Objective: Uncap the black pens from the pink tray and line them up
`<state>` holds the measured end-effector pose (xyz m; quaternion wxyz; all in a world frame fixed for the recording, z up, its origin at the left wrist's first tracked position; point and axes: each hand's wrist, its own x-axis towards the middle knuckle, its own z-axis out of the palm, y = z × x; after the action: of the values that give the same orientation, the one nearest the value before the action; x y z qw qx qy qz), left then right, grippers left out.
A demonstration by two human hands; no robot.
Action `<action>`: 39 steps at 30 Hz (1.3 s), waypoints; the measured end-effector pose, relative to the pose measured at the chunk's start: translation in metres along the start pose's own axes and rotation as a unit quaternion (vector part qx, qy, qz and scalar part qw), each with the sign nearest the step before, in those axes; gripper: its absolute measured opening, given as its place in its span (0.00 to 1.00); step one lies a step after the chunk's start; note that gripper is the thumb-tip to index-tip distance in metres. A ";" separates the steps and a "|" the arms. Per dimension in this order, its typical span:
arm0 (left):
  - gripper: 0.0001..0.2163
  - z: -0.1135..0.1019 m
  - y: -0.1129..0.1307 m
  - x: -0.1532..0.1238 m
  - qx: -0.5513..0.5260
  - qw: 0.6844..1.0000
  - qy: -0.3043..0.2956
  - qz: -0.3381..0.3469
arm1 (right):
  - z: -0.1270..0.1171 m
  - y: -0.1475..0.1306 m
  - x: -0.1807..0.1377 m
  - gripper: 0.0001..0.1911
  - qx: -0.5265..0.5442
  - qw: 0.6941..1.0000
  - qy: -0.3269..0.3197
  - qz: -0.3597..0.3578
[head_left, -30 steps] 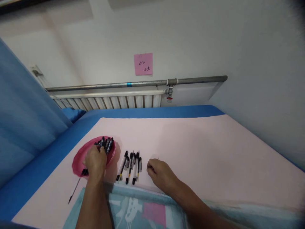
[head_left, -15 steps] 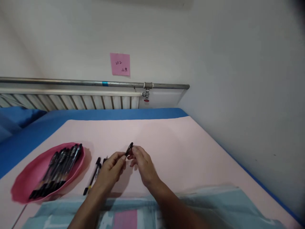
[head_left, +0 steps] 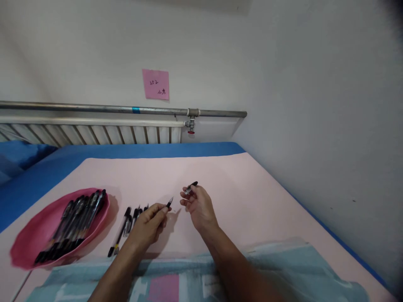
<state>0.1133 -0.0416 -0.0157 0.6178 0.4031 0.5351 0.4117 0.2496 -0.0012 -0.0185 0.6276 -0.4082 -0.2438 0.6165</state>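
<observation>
My left hand (head_left: 153, 220) is closed on a pen (head_left: 170, 202), its bare writing tip pointing up and to the right. The rest of that pen is hidden by the fingers. To the right, my right hand (head_left: 200, 206) pinches a black pen cap (head_left: 191, 187) with a clear part, apart from the pen. Beside my left wrist lie several pens, among them a capped black one (head_left: 119, 232); my left hand and forearm partly cover them. At the left, a pink oval tray (head_left: 28, 235) holds a pile of black-capped pens (head_left: 74, 224).
The table has a pale pink top (head_left: 239, 201) and a blue border (head_left: 151, 149). A patterned light-blue cloth (head_left: 292, 264) lies along the near edge. Behind stand a radiator (head_left: 119, 134), a metal pipe (head_left: 103, 108) and a wall with a pink note (head_left: 156, 84).
The cap has come off the pen. My right hand has moved right with the cap, while my left hand keeps the pen, its tip now bare.
</observation>
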 end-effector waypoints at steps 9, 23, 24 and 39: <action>0.14 -0.007 0.001 -0.001 -0.109 0.994 -0.007 -0.005 | 0.004 0.003 -0.010 0.10 -0.096 0.990 -0.058 0.087; 0.09 -0.009 -0.004 0.007 -0.290 0.955 0.052 0.038 | 0.019 0.024 -0.041 0.04 -0.308 0.917 -0.244 0.070; 0.10 -0.011 -0.002 0.007 -0.299 0.953 0.045 0.035 | 0.019 0.023 -0.041 0.05 -0.305 0.914 -0.253 0.082; 0.05 -0.031 0.005 0.006 -0.331 0.940 0.021 0.082 | 0.009 0.013 -0.039 0.10 -0.277 0.882 -0.346 0.162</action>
<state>0.0822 -0.0328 -0.0159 0.6693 0.2098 0.3464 0.6229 0.2298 -0.0387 -0.0166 0.2561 -0.3600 -0.5366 0.7189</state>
